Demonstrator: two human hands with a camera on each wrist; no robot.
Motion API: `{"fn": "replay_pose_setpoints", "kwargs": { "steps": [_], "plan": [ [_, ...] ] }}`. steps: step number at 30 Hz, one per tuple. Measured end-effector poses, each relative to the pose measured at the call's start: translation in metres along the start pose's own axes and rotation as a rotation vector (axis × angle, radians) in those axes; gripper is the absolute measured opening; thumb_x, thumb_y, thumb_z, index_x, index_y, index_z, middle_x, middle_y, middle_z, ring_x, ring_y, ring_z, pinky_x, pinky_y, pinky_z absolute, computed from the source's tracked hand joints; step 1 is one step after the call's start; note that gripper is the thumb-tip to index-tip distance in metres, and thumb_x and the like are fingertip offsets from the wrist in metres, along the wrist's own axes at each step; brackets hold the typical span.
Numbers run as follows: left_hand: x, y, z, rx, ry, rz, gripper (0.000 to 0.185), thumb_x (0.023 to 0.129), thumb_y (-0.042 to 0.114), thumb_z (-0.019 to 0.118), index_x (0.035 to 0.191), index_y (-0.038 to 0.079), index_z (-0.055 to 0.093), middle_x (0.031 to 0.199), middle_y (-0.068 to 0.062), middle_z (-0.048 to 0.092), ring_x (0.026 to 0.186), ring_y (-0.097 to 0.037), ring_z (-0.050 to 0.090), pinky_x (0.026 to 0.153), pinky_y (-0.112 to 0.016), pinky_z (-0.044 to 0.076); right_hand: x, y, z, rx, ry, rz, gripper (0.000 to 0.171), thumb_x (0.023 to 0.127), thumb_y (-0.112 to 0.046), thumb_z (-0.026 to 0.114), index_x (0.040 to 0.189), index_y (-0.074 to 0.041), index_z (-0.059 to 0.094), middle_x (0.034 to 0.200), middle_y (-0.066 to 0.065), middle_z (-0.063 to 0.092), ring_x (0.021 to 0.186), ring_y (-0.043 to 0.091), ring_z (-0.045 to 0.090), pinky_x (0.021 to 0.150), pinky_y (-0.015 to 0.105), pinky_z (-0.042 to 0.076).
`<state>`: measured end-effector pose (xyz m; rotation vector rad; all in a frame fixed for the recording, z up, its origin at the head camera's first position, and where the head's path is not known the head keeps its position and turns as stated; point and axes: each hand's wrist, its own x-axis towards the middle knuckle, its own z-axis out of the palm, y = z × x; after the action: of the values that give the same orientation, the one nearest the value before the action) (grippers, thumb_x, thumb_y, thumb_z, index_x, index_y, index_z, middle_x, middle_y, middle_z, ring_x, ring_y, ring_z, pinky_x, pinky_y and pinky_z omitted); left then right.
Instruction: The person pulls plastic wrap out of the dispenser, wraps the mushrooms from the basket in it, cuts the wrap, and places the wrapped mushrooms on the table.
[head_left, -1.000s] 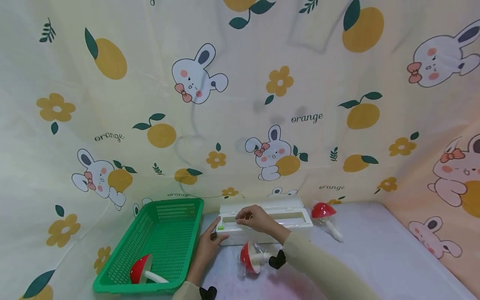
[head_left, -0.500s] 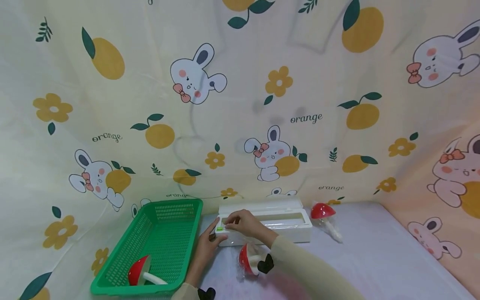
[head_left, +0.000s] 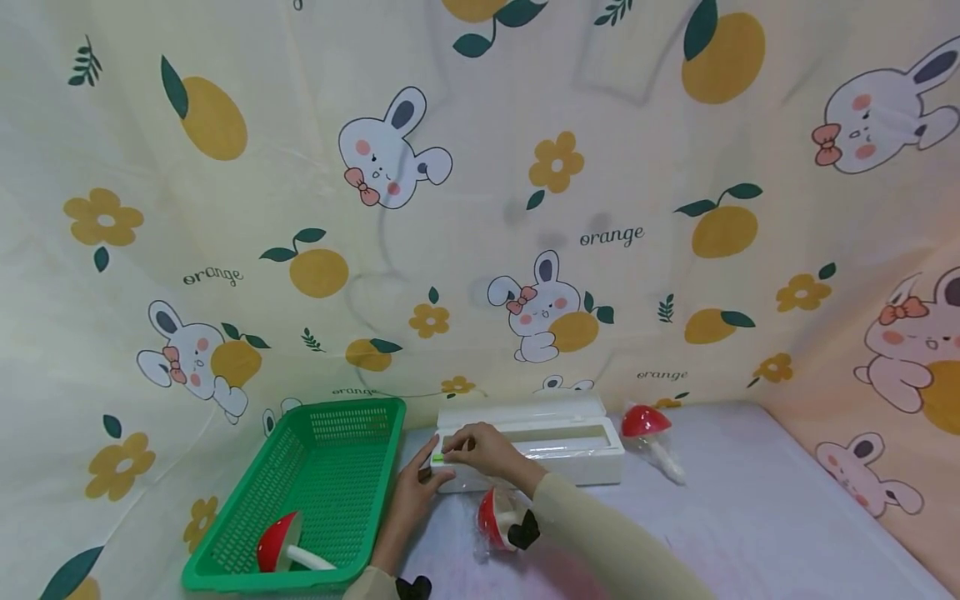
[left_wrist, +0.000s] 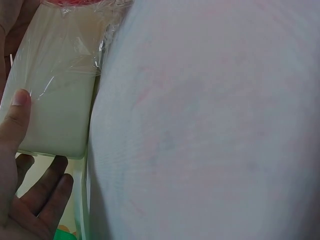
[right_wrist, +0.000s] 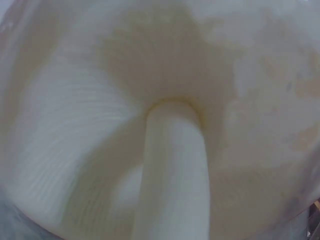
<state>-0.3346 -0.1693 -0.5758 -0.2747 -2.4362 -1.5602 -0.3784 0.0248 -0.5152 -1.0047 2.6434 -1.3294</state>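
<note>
A long white film-dispenser box (head_left: 570, 450) lies against the back curtain with its lid up. My left hand (head_left: 426, 472) grips the box's left end; in the left wrist view its thumb (left_wrist: 15, 117) presses the film-covered front (left_wrist: 57, 105). My right hand (head_left: 453, 450) reaches over the box, curled fingertips pinching at the small green slider (head_left: 437, 457) on its top edge. A film-wrapped red mushroom toy (head_left: 495, 521) lies just in front of the box under my right wrist. Its pale cap underside and stem (right_wrist: 175, 170) fill the right wrist view.
A green mesh basket (head_left: 352, 417) stands left of the box, with a red mushroom (head_left: 279, 543) in its near corner. Another wrapped red mushroom (head_left: 647, 423) lies right of the box. Printed curtains close in the back and right sides of the pale tablecloth (head_left: 750, 500).
My right hand has slid left along the box's top, from near its middle to the green slider at the left end. The left hand has kept its hold.
</note>
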Motion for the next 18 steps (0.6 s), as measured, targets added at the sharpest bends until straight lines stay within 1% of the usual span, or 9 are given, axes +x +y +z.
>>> {"fn": "replay_pose_setpoints", "kwargs": {
  "steps": [5, 11, 14, 18],
  "plan": [
    [-0.0008, 0.0, 0.0005, -0.004, 0.0, -0.001, 0.073, 0.094, 0.014, 0.081, 0.16, 0.008, 0.05, 0.166, -0.019, 0.045, 0.15, -0.043, 0.046, 0.108, -0.051, 0.053, 0.0002, 0.0008, 0.0013, 0.014, -0.013, 0.03, 0.011, 0.099, -0.024, 0.08, 0.108, -0.02, 0.085, 0.095, -0.015, 0.074, 0.079, 0.005, 0.055, 0.067, 0.023, 0.048],
    [-0.0016, 0.0026, 0.001, -0.001, 0.0, -0.017, 0.074, 0.094, 0.015, 0.081, 0.161, 0.01, 0.049, 0.166, -0.019, 0.045, 0.149, -0.043, 0.047, 0.107, -0.05, 0.054, 0.0008, 0.0012, 0.0025, 0.013, -0.006, 0.049, 0.012, 0.099, -0.026, 0.081, 0.108, -0.021, 0.086, 0.093, -0.016, 0.074, 0.079, 0.007, 0.056, 0.067, 0.024, 0.048],
    [-0.0018, 0.0032, 0.0009, 0.001, -0.003, -0.006, 0.073, 0.095, 0.013, 0.081, 0.161, 0.01, 0.049, 0.166, -0.019, 0.045, 0.15, -0.044, 0.046, 0.109, -0.052, 0.052, 0.0013, 0.0012, 0.0034, -0.009, 0.009, 0.035, 0.013, 0.097, -0.028, 0.082, 0.106, -0.021, 0.086, 0.095, -0.016, 0.075, 0.078, 0.005, 0.056, 0.067, 0.024, 0.049],
    [-0.003, 0.0038, 0.0003, -0.016, -0.01, 0.014, 0.073, 0.095, 0.01, 0.08, 0.161, 0.007, 0.048, 0.166, -0.021, 0.044, 0.15, -0.044, 0.045, 0.109, -0.053, 0.051, 0.002, 0.0034, 0.0063, -0.039, 0.035, 0.022, 0.012, 0.095, -0.031, 0.083, 0.103, -0.023, 0.087, 0.093, -0.017, 0.074, 0.074, 0.003, 0.054, 0.065, 0.023, 0.048]
  ]
}}
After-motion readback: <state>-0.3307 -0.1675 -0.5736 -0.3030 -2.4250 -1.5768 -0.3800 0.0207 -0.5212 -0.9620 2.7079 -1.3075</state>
